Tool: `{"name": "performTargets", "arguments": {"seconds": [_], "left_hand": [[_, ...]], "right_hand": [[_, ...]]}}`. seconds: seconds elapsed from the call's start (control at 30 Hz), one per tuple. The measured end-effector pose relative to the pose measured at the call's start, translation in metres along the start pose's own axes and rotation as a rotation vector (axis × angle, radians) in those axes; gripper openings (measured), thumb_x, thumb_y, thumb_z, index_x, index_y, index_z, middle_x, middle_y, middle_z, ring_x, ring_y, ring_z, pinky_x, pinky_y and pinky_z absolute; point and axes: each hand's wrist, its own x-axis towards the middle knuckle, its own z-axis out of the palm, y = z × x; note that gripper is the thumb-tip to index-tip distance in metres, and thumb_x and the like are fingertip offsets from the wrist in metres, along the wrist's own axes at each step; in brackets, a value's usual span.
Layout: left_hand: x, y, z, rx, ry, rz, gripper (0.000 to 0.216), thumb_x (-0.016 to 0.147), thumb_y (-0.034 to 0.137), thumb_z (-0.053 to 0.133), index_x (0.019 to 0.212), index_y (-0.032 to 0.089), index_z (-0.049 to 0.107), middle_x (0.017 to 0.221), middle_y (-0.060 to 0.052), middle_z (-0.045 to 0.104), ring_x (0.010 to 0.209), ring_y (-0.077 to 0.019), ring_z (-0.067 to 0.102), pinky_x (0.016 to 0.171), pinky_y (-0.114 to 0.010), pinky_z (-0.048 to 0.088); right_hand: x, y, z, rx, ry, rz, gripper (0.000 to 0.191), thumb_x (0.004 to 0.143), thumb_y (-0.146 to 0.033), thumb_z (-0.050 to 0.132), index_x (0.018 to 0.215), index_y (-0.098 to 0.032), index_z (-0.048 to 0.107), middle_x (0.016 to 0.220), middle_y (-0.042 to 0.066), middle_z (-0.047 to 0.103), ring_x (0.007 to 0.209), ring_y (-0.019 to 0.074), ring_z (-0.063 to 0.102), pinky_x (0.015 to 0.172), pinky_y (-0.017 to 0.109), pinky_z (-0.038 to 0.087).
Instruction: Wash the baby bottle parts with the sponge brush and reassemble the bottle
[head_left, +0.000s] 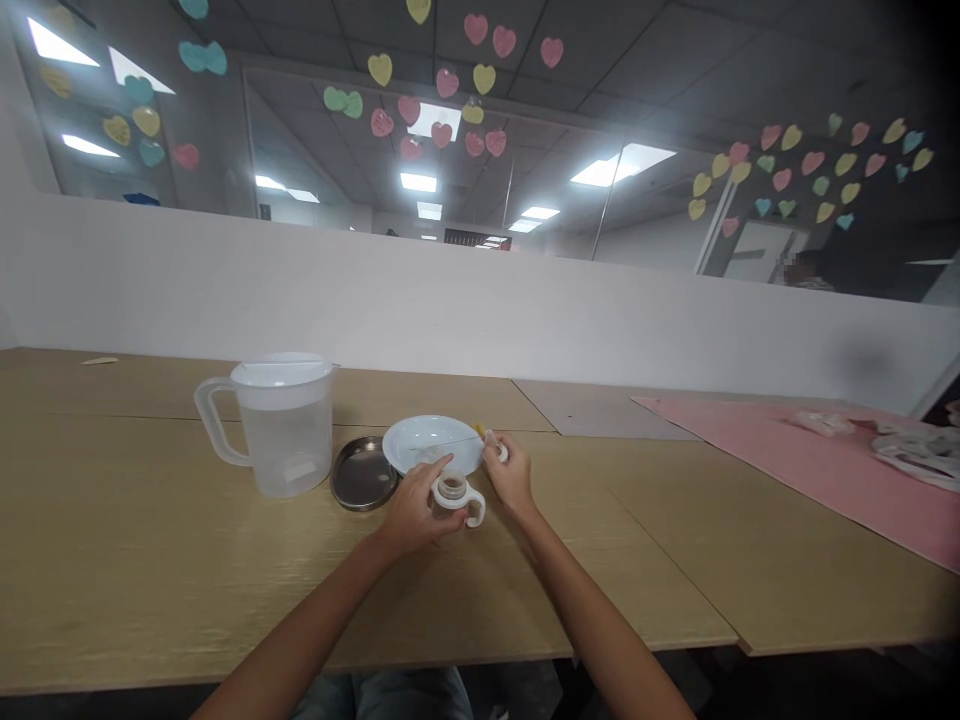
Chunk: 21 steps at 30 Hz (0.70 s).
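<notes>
My left hand [414,512] is wrapped around a small baby bottle with white side handles [454,495], holding it upright on the wooden table [150,560]; its top is open. My right hand [510,474] pinches a small pale part with a thin rod or brush [489,438] that reaches left over a white plate [427,440]. The plate lies just behind both hands.
A clear plastic jug with a white lid [279,425] holds water at the left. A round metal lid [364,473] lies between jug and plate. A pink mat [810,460] with plastic wrappers [911,450] covers the right. A white partition [450,310] backs the table.
</notes>
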Motion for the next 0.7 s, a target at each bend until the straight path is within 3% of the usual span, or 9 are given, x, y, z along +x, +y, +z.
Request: {"name": "performTargets", "arguments": {"seconds": [0.13, 0.3, 0.5, 0.7], "left_hand": [[0.0001, 0.0001, -0.0006, 0.001, -0.010, 0.003, 0.074, 0.069, 0.040, 0.067, 0.134, 0.018, 0.040, 0.110, -0.011, 0.060, 0.102, -0.0259, 0.055, 0.092, -0.041, 0.043], [0.0002, -0.0007, 0.0000, 0.005, -0.002, 0.013, 0.073, 0.070, 0.040, 0.066, 0.133, 0.017, 0.040, 0.108, -0.010, 0.061, 0.101, -0.0254, 0.055, 0.090, -0.040, 0.043], [0.0006, -0.0013, -0.0002, 0.010, -0.018, 0.011, 0.073, 0.070, 0.042, 0.066, 0.134, 0.018, 0.039, 0.108, -0.011, 0.061, 0.101, -0.0258, 0.055, 0.090, -0.041, 0.043], [0.0002, -0.0015, 0.0005, -0.003, -0.010, 0.001, 0.072, 0.071, 0.042, 0.065, 0.134, 0.019, 0.039, 0.109, -0.011, 0.060, 0.103, -0.0268, 0.055, 0.092, -0.042, 0.042]], "right_hand": [[0.0006, -0.0009, -0.0026, -0.025, 0.042, 0.024, 0.030, 0.078, -0.040, 0.049, 0.070, -0.014, 0.063, 0.061, 0.000, 0.059, 0.059, 0.0138, 0.052, 0.059, 0.024, 0.040], [0.0006, 0.0022, -0.0020, -0.047, 0.084, 0.026, 0.035, 0.081, -0.044, 0.048, 0.076, -0.014, 0.064, 0.065, 0.001, 0.062, 0.060, 0.0139, 0.053, 0.059, 0.024, 0.041], [-0.0008, -0.0009, -0.0008, -0.032, 0.000, -0.026, 0.036, 0.083, -0.045, 0.045, 0.081, -0.015, 0.064, 0.073, 0.002, 0.066, 0.066, 0.0149, 0.057, 0.064, 0.025, 0.044], [-0.0015, -0.0041, -0.0010, 0.051, -0.077, -0.039, 0.035, 0.078, -0.046, 0.055, 0.091, -0.016, 0.066, 0.089, 0.006, 0.070, 0.080, 0.0197, 0.062, 0.076, 0.031, 0.048]]}}
